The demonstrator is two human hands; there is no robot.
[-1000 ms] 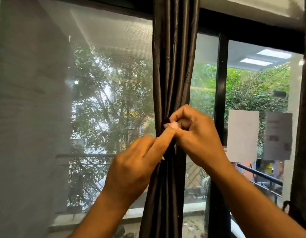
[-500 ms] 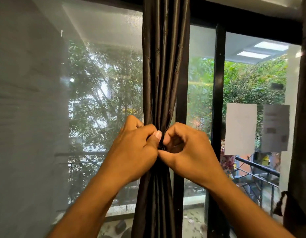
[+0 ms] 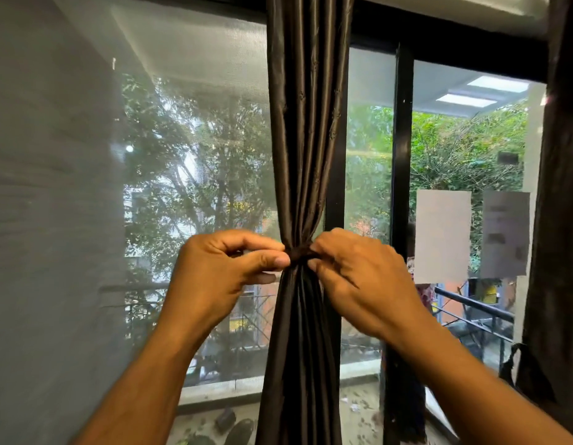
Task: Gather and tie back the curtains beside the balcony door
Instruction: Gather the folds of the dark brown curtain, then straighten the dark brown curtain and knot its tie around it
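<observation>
A dark brown curtain [image 3: 306, 139] hangs gathered into a narrow bundle in front of the window. A dark tie band [image 3: 299, 252] cinches it at mid height. My left hand [image 3: 221, 277] pinches the band's left side between thumb and forefinger. On the band's right side my right hand [image 3: 359, 281] grips with curled fingers. The two hands sit level with each other, on opposite sides of the bundle. The ends of the band are hidden under my fingers.
A sheer white curtain [image 3: 54, 220] covers the left part of the window. The black door frame [image 3: 400, 187] stands right of the bundle. Two paper sheets [image 3: 442, 236] stick to the glass. Another dark curtain [image 3: 564, 220] hangs at the far right edge.
My hands have moved apart sideways, from overlapping in front of the bundle to gripping the tie band on either side of it. The bundle looks cinched tighter.
</observation>
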